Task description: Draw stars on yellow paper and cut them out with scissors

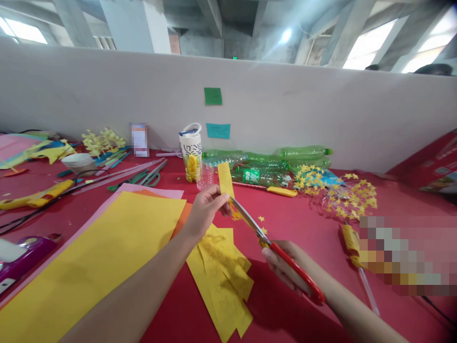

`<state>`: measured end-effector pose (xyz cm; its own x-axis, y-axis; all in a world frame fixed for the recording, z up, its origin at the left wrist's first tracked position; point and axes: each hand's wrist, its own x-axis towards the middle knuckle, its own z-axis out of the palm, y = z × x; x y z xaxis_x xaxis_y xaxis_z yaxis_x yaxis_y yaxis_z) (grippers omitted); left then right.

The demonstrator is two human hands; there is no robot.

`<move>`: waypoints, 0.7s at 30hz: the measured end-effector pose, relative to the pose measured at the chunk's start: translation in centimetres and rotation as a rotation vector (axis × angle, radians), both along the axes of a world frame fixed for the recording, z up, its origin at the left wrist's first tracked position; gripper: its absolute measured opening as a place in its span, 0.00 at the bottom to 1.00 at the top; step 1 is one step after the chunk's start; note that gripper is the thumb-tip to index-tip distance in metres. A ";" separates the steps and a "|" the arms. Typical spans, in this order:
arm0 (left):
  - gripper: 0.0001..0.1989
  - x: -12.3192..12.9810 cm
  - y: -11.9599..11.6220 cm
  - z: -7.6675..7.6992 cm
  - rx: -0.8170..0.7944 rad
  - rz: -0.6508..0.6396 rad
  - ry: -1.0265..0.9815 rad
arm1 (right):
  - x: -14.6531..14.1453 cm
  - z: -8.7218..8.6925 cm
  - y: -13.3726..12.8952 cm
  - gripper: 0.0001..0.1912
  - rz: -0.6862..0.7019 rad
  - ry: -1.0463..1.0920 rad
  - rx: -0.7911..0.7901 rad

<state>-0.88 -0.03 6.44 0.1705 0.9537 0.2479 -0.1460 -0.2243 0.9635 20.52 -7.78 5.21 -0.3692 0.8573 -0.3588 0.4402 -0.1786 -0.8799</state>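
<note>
My left hand (209, 212) pinches a narrow yellow paper strip (224, 178), which stands upright above the red table. Red-handled scissors (285, 259) are in my right hand (291, 267), their blades pointing up and left, with the tips at the strip's lower right edge beside my left fingers. Small yellow paper stars (262, 219) lie on the table behind the blades. Below my left hand are overlapping yellow paper pieces (224, 281) with faint drawn outlines. Large yellow sheets (143, 224) rest under and beside my left forearm, over pink and orange ones.
Green plastic bottles (264, 176) lie along the white partition (107, 85), near a patterned tumbler (189, 147) and a clear cup (204, 177). Star garlands (352, 195) and a yellow glue gun (352, 240) are at right. Another yellow tool (39, 195) and a purple device (26, 257) are at left.
</note>
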 end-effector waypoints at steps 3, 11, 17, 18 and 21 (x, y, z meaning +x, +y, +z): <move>0.06 0.0 -0.1 0.1 -0.001 0.003 0.006 | 0.0 0.1 0.0 0.25 -0.003 -0.024 0.014; 0.05 0.0 0.0 0.0 -0.011 0.006 -0.005 | 0.0 0.0 0.0 0.24 -0.010 -0.042 -0.010; 0.09 0.1 -0.1 -0.1 -0.037 -0.033 -0.050 | 0.2 -0.8 0.0 0.23 0.002 0.049 0.031; 0.10 0.1 -0.1 -0.1 -0.040 -0.039 -0.048 | 0.2 -0.9 0.0 0.23 0.007 0.058 0.034; 0.11 0.4 -0.4 -0.1 -0.037 -0.053 -0.039 | 0.3 -1.0 -0.1 0.23 0.018 0.070 0.041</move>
<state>-0.51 -0.40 6.37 0.2118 0.9522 0.2202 -0.1947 -0.1797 0.9643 20.84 -7.89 4.19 -0.4078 0.8637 -0.2962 0.3797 -0.1346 -0.9153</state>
